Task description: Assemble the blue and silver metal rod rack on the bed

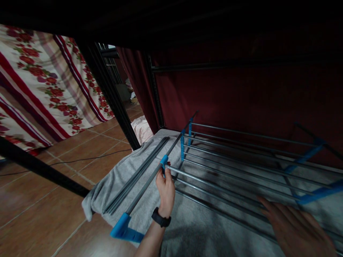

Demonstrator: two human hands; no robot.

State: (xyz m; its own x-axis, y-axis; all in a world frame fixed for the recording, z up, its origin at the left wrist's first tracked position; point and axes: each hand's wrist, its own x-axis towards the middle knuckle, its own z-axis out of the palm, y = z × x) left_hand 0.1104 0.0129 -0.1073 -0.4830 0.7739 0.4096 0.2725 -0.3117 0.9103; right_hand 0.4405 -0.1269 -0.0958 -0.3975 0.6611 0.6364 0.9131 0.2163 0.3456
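Note:
A metal rack frame [241, 157] of grey tubes and blue plastic connectors lies on a grey blanket [128, 171]. My left hand [165, 189], with a black watch on the wrist, is closed on a blue connector [163, 161] where a cross tube meets the grey side pole [150, 178]. A blue end piece [124, 228] sits at that pole's near end. My right hand [292, 228] rests open, fingers stretched flat, on the nearest tubes at the lower right.
A bundle of loose grey rods [136, 176] lies on the blanket left of the frame. Black metal bed posts [112, 96] and a dark red curtain [241, 92] surround the spot. A floral sheet [45, 78] hangs at left over brown floor tiles [53, 200].

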